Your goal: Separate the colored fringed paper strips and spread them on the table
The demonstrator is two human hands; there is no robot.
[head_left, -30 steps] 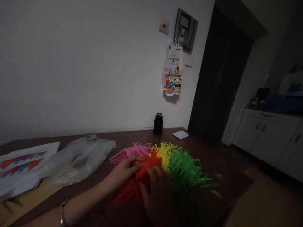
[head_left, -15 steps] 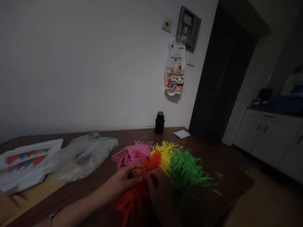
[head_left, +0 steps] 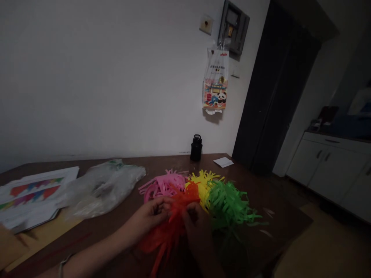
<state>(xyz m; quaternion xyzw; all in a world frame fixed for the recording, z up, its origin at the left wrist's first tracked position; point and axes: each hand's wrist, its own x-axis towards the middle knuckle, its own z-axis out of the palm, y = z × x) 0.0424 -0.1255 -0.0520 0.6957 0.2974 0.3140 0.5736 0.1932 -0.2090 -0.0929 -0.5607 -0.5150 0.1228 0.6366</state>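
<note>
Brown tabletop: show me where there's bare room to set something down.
Bare: the back strip between the plastic bag and black bottle, and the right side between the white paper and pale slivers. Crowded: the middle, where left hand and right hand hold red fringed paper beside pink fringes, yellow fringes and green fringes; the left, under printed sheets.

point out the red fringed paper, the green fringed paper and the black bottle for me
Red fringed paper [head_left: 177,212]: head view, on its bunched middle
Green fringed paper [head_left: 227,202]: head view, on the middle of its strips
Black bottle [head_left: 196,150]: head view, on its body, below the cap
</note>
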